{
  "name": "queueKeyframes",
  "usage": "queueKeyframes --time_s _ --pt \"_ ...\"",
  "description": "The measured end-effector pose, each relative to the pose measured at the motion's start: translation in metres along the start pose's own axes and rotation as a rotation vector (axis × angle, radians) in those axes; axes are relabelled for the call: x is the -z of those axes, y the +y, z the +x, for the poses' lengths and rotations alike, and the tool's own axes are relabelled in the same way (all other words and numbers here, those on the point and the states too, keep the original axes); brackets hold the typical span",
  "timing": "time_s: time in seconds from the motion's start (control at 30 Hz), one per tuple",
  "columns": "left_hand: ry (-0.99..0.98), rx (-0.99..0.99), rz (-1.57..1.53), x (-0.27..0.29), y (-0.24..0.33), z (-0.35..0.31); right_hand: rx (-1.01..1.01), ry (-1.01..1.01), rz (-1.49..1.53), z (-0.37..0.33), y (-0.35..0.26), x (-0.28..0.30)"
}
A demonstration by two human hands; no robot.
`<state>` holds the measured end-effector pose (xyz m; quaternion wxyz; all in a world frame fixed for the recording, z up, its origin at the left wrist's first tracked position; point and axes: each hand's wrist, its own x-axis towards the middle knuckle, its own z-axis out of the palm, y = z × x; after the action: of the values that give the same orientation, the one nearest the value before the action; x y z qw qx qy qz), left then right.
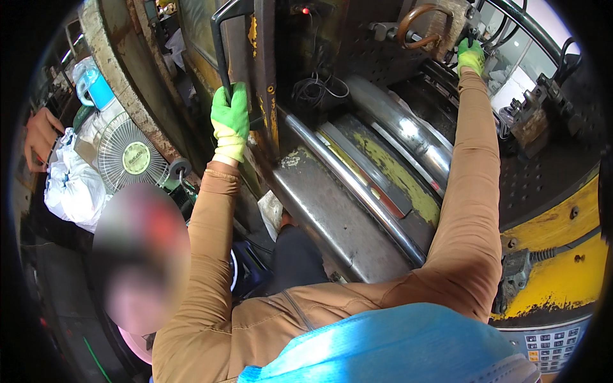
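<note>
My left hand (230,121), in a green and yellow glove, is closed round the lower part of a long black door handle (220,54) on a worn, yellow-edged machine door (265,83). My right arm stretches far over the machine. At its end my right hand (471,57), gloved alike, has its fingers curled at a metal block with black hoses; what they hold is too small to make out. A brown curved hose (408,29) is just left of that hand. Between my arms lie a shiny metal cylinder (402,124) and a thin chrome rod (357,188).
A grey metal ledge (338,223) runs before me. Coiled wire (313,88) hangs behind the rod. On the left are a round fan (134,153), white plastic bags (70,191), a blue jug (96,88) and a nearby person, blurred. A yellow panel (555,274) with a cable stands right.
</note>
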<state>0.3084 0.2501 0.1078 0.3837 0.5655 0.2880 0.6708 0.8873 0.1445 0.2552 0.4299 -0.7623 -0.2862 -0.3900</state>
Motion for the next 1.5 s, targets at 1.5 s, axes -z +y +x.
queueKeyframes --time_s 1.5 --pt "0.179 0.067 -0.275 0.288 0.183 -0.167 -0.050 -0.863 1.028 -0.350 -0.429 0.124"
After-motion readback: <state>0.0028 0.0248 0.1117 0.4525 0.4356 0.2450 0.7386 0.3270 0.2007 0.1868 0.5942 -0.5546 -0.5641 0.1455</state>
